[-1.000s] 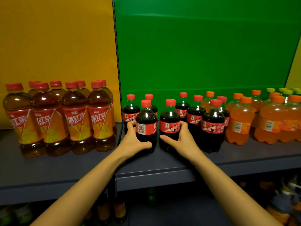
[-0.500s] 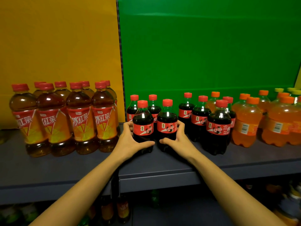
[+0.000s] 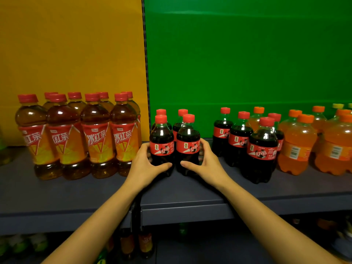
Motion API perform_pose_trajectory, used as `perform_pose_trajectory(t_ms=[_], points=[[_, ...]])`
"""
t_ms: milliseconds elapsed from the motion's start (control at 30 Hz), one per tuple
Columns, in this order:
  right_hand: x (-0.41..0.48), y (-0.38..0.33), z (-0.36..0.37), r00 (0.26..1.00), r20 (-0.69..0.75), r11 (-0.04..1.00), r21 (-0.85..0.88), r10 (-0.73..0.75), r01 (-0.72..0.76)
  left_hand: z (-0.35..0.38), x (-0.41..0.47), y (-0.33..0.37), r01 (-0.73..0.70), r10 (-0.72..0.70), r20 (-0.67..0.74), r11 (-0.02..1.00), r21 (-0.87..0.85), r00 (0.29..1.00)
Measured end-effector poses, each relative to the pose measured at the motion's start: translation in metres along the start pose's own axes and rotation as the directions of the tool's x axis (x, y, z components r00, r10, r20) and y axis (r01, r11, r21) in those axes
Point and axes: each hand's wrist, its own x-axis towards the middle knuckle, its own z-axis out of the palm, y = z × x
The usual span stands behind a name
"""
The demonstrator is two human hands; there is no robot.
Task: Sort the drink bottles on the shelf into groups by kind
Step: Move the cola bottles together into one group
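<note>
Two small cola bottles with red caps stand side by side at the middle of the shelf [image 3: 190, 189]. My left hand [image 3: 144, 164] wraps the left cola bottle [image 3: 161, 143], and my right hand [image 3: 207, 162] wraps the right cola bottle [image 3: 188, 143]. Two more cola bottles stand just behind this pair. Another cola group [image 3: 262, 149] stands to the right, apart from them. Tall iced tea bottles [image 3: 95, 138] fill the left side. Orange soda bottles [image 3: 294, 147] stand at the far right.
A yellow back panel [image 3: 72, 44] is behind the tea and a green panel [image 3: 247, 54] behind the sodas, split by a dark upright post. One orange soda bottle stands behind the right cola group. Yellow-green caps show at the far right edge. More bottles sit on a lower shelf.
Both hands have slid the two front cola bottles leftward together, close to the tea bottles. A gap has opened between them and the right cola group.
</note>
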Motion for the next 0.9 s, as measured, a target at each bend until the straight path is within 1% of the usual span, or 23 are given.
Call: perform_pose_trajectory(t_ms=[133, 300, 433, 500, 567, 633, 667, 733, 767, 833, 900], points=[[0.003, -0.003, 0.007, 0.999, -0.034, 1.0, -0.002, 0.012, -0.012, 0.0, 0.0, -0.001, -0.029, 0.029, 0.004, 1.0, -0.005, 1.0], [0.004, 0.001, 0.009, 0.999, -0.032, 1.0, -0.017, 0.017, -0.018, 0.001, 0.002, -0.006, -0.059, 0.059, 0.02, 0.998, 0.001, 0.998], [0.003, 0.0, 0.009, 0.999, -0.042, 0.999, -0.022, 0.022, -0.023, 0.003, 0.001, -0.009, -0.132, 0.133, -0.026, 0.99, 0.051, 0.991], [0.002, -0.002, 0.008, 0.998, -0.063, 1.0, -0.013, 0.021, -0.022, 0.002, -0.002, -0.004, -0.177, 0.181, -0.097, 0.983, 0.052, 0.979], [-0.002, -0.005, 0.006, 0.996, -0.09, 1.0, -0.016, 0.01, -0.011, 0.0, -0.006, 0.003, -0.258, 0.271, -0.207, 0.962, 0.089, 0.94], [-0.007, -0.012, 0.001, 0.992, -0.124, 0.998, -0.067, -0.019, 0.011, -0.004, -0.012, 0.013, -0.369, 0.4, -0.291, 0.916, 0.156, 0.869], [-0.009, -0.016, -0.004, 0.989, -0.144, 0.994, -0.105, -0.035, 0.02, -0.006, -0.014, 0.019, -0.425, 0.46, -0.306, 0.888, 0.179, 0.833], [-0.011, -0.028, -0.02, 0.979, -0.184, 0.98, -0.193, -0.088, 0.052, -0.006, -0.017, 0.034, -0.525, 0.555, -0.28, 0.832, 0.182, 0.783], [-0.012, -0.035, -0.03, 0.97, -0.202, 0.969, -0.234, -0.132, 0.083, -0.005, -0.017, 0.042, -0.565, 0.587, -0.244, 0.809, 0.16, 0.772], [-0.012, -0.051, -0.053, 0.948, -0.226, 0.941, -0.302, -0.223, 0.149, 0.003, -0.018, 0.062, -0.614, 0.621, -0.154, 0.784, 0.094, 0.769], [-0.011, -0.07, -0.078, 0.933, -0.235, 0.925, -0.332, -0.272, 0.186, 0.017, -0.016, 0.08, -0.61, 0.61, -0.072, 0.792, 0.022, 0.789]])
